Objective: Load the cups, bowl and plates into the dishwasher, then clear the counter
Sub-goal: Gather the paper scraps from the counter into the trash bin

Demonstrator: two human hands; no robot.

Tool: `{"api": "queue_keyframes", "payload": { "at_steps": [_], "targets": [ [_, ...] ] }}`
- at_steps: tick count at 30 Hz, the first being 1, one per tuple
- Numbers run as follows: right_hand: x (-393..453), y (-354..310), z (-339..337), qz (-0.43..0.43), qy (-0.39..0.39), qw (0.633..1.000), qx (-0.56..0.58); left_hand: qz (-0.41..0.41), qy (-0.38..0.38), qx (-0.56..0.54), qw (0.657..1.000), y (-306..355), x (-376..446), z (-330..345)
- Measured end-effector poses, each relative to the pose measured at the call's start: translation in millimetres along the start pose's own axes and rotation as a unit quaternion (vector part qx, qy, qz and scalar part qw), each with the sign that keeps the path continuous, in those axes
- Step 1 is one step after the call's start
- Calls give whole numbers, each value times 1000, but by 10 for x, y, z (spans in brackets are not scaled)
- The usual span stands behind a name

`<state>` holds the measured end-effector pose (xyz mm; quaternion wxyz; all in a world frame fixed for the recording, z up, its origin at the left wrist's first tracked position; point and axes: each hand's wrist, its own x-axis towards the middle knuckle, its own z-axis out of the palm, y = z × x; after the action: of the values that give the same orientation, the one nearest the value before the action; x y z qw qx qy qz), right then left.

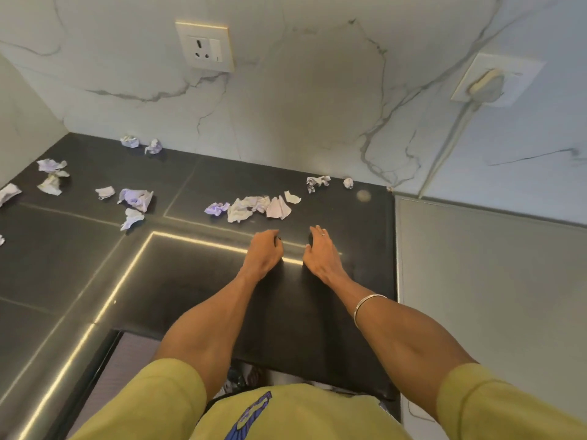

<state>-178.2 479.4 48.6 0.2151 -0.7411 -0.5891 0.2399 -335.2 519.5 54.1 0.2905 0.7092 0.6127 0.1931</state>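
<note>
Both forearms are stretched forward over the dark desk (79,265). The left hand (265,252) is loosely curled, apparently holding nothing; the right hand (319,249) is held with fingers relaxed and extended. Crumpled paper scraps (254,208) are scattered just beyond, towards the desk's back edge.

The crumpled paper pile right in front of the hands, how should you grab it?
Probably scoop the crumpled paper pile from both ends, left hand at its purple end, right hand at the flatter white end. It is loose, low pieces spread sideways across the counter, so pushing inward should bunch them together.
</note>
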Motion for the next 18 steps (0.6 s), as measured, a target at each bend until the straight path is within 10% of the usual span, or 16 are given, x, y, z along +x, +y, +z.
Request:
{"api": "queue_keyframes", "payload": {
  "at_steps": [18],
  "targets": [
    [924,160,-138,73,176,978,81,241,-31,133,961,238,1100,342]
  ]
}}
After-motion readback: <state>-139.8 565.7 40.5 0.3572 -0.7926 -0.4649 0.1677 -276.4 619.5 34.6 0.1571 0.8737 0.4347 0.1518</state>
